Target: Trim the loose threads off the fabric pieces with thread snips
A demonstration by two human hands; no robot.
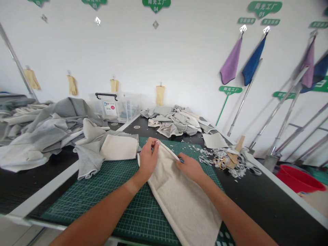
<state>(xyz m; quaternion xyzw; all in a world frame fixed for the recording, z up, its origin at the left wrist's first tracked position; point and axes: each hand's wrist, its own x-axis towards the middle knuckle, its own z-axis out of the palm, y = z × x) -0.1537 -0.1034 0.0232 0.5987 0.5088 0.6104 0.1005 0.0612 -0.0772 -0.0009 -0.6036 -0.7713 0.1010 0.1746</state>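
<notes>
Head camera looks down on the left hand [148, 160] and right hand [190, 168], both pinching the top edge of a cream fabric panel [181, 201], just apart. The panel runs from their grip toward the person, lying on a green cutting mat [97, 194].

Room was found over the cutting mat [87, 194] beside the left hand [148, 160]; passage leftward was blocked by a gray fabric heap [51, 133], and passage beyond the right hand [191, 167] by scraps [225, 164].
</notes>
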